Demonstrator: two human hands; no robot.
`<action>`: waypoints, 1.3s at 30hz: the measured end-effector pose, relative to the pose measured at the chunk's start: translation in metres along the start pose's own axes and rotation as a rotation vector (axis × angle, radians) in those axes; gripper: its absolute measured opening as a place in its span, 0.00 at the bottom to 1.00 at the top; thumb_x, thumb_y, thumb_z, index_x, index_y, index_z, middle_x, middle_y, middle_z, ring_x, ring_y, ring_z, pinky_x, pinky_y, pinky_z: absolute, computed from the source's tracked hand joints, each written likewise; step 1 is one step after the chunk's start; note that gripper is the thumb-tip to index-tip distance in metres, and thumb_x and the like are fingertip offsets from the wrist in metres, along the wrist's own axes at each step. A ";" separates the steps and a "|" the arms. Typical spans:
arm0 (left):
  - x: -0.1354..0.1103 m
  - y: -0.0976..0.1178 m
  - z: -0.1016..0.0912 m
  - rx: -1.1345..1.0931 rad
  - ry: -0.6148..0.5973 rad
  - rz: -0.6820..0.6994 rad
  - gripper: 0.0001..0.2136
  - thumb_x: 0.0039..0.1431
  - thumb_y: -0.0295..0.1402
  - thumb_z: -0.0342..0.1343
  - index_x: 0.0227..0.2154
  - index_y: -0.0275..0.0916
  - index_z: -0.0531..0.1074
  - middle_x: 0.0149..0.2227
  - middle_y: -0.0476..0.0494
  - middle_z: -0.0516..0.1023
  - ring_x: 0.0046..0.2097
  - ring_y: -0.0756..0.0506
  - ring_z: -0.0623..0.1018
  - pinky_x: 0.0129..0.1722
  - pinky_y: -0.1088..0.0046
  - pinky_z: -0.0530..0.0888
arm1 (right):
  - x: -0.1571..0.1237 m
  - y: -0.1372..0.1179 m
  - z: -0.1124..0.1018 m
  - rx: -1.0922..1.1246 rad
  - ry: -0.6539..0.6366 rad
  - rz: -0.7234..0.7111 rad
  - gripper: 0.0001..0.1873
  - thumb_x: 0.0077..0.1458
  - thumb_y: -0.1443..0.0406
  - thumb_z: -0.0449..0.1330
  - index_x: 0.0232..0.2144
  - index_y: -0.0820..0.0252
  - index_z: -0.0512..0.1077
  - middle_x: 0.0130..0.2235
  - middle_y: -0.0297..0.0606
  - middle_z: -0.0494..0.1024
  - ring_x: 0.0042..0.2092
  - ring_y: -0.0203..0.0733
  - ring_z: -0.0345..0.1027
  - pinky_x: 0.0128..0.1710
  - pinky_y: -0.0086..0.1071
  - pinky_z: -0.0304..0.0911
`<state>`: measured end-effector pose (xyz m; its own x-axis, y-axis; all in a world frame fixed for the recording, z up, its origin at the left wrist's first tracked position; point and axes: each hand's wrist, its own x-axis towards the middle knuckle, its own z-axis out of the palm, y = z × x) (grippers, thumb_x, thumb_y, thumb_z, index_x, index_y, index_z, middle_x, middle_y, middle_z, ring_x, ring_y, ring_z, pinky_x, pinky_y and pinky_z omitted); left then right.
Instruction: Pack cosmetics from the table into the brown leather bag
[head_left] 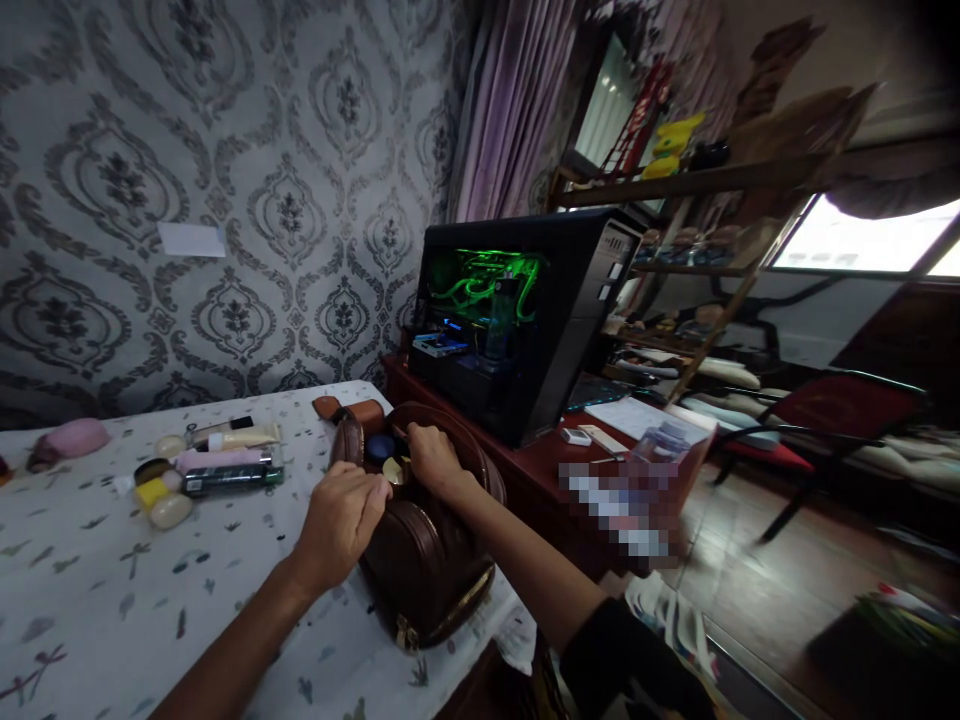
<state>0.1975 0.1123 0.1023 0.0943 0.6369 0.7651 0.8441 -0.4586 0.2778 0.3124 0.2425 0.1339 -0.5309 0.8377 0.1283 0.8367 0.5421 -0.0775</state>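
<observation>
A dark brown leather bag (420, 575) with gold zips rests on the table, its top opening showing. My left hand (339, 522) is closed on the near left rim of that opening. Across from it, my right hand (439, 462) is closed on the bag's right rim, its fingertips partly hidden. Between the hands, a round dark blue lid (379, 447) and a small yellowish item (392, 471) show inside the bag. The rest of the contents is hidden in shadow.
Left of the bag lie several cosmetic tubes and jars, including a dark green tube (229, 480), and a pink pouch (75, 440). A black computer case (559, 330) stands on the red-brown desk behind. A chair (847, 410) and shelves are farther right.
</observation>
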 end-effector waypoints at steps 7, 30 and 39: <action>0.000 0.001 0.000 -0.003 0.006 -0.003 0.21 0.71 0.32 0.36 0.24 0.40 0.68 0.24 0.49 0.75 0.27 0.48 0.72 0.37 0.66 0.65 | 0.006 0.001 0.008 0.038 0.009 0.018 0.13 0.63 0.73 0.49 0.46 0.63 0.71 0.47 0.51 0.77 0.48 0.50 0.74 0.39 0.33 0.62; -0.001 0.000 0.000 0.021 -0.013 -0.019 0.23 0.71 0.34 0.34 0.23 0.40 0.68 0.24 0.48 0.75 0.28 0.48 0.72 0.37 0.66 0.65 | -0.013 0.012 0.000 0.120 -0.336 -0.424 0.05 0.59 0.65 0.60 0.33 0.61 0.75 0.33 0.34 0.78 0.35 0.35 0.70 0.33 0.25 0.57; -0.001 0.001 0.000 -0.010 -0.003 -0.022 0.21 0.71 0.31 0.37 0.23 0.40 0.67 0.24 0.49 0.75 0.27 0.48 0.72 0.37 0.66 0.66 | -0.016 0.007 -0.002 0.183 -0.306 -0.425 0.10 0.60 0.67 0.58 0.27 0.64 0.74 0.27 0.33 0.73 0.30 0.34 0.64 0.29 0.25 0.53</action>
<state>0.1987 0.1117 0.1019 0.0778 0.6486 0.7571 0.8407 -0.4509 0.2999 0.3271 0.2333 0.1329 -0.8542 0.5091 -0.1057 0.5181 0.8162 -0.2558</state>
